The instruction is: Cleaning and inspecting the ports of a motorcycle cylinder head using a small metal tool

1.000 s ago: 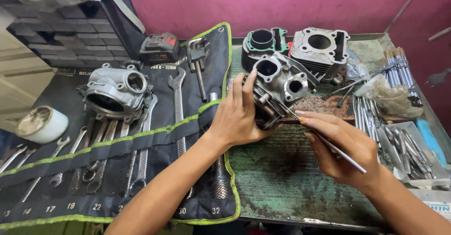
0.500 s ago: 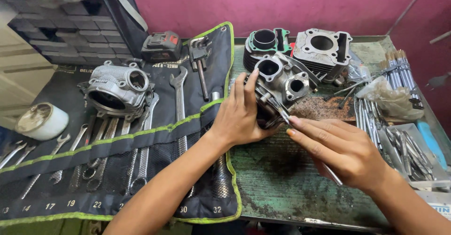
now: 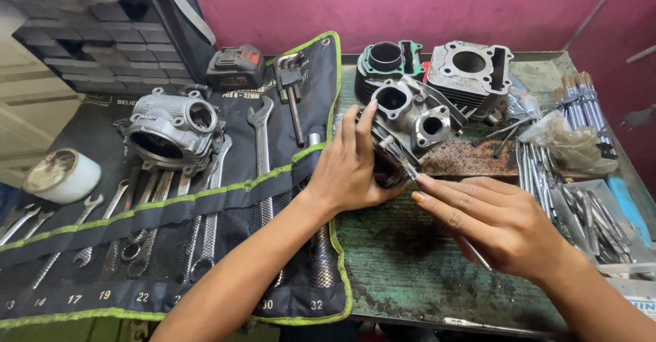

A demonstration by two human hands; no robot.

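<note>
At the far left a round white tin with a rusty lid (image 3: 60, 174) sits on a black tool roll edged in green (image 3: 225, 198), whose pockets hold a row of steel spanners (image 3: 137, 226). A grey cast-metal engine head (image 3: 174, 131) rests on the roll's upper part, with a black and red battery pack (image 3: 236, 67) behind it.

The left hand (image 3: 352, 168) is wrapped around the near side of a silver aluminium cylinder head with round ports (image 3: 413, 120), fingers spread over its top. This head stands on the worn green metal bench (image 3: 417, 260), just right of the roll. Close in front, the right hand (image 3: 495, 219) pinches a thin metal rod (image 3: 400, 161) whose tip touches the head.

Behind stand a dark finned cylinder with a green gasket (image 3: 386, 60) and a grey finned cylinder block (image 3: 471, 69). At the right lie a crumpled clear plastic bag (image 3: 567, 144) and a tray of loose steel tools (image 3: 601, 222).
</note>
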